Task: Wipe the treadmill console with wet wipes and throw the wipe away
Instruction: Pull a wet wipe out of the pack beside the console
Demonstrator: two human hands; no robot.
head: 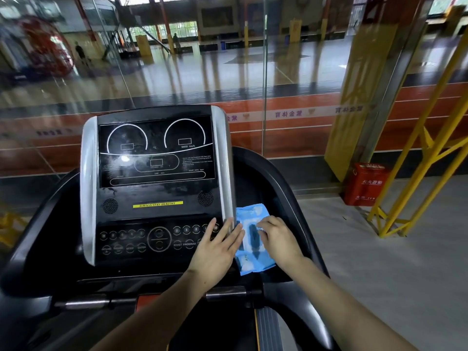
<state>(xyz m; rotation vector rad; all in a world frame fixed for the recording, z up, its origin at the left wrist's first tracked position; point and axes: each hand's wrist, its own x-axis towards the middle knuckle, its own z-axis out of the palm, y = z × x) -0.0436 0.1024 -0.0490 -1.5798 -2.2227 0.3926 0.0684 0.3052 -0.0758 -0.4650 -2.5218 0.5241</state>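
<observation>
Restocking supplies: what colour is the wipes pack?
Light blue with white, in the head view: wipes pack.

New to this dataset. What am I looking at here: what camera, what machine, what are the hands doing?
There is one picture, taken by a wide-angle camera on a person's head, looking forward and down, so both bare forearms reach in from the bottom edge. No robot is involved.

The machine is a treadmill. Its console faces the camera: a dark display panel above, a yellow strip reading "ALWAYS STAY HEALTHY", and a row of buttons below.

A blue pack of wet wipes lies in the tray just right of the console. The left hand lies flat, fingers straight, over the console's right edge and the pack's left side. The right hand works at the pack's top, its fingers curled at the opening, apparently pulling a wipe; no loose wipe is visible yet.

Beyond is a glass wall, and a red box stands on the floor at right.
</observation>
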